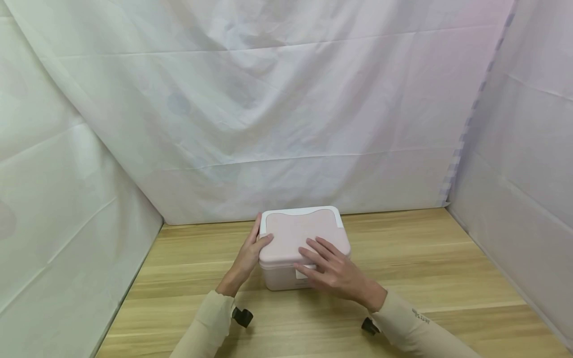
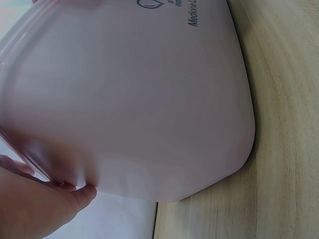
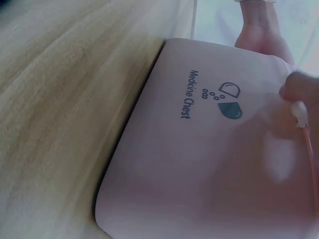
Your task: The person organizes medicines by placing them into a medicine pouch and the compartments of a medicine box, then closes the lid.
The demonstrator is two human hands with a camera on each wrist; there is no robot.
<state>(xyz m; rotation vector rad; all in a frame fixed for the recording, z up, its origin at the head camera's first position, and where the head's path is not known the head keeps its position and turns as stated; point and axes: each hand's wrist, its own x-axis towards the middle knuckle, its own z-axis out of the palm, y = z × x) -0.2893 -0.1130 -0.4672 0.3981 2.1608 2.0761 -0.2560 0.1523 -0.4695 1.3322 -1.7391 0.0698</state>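
Note:
A pale pink medicine chest (image 1: 306,224) with a white-trimmed lid stands upright on the wooden table, its lid down. Its front carries the words "Medicine Chest" and a capsule drawing (image 3: 230,110). My left hand (image 1: 245,256) holds the chest's left side, thumb on the lid's edge and fingers along the side wall; in the left wrist view those fingers (image 2: 82,195) touch the wall. Across the lid's front right, my right hand (image 1: 335,271) rests with fairly straight, spread fingers. One of its digits lies by the white front latch (image 3: 299,114), partly hidden.
Wood-grain tabletop (image 1: 192,278) surrounds the chest. White cloth (image 1: 286,124) hangs behind it, and cloth walls stand at left and right. Black wrist devices (image 1: 242,317) sit at both beige sleeves.

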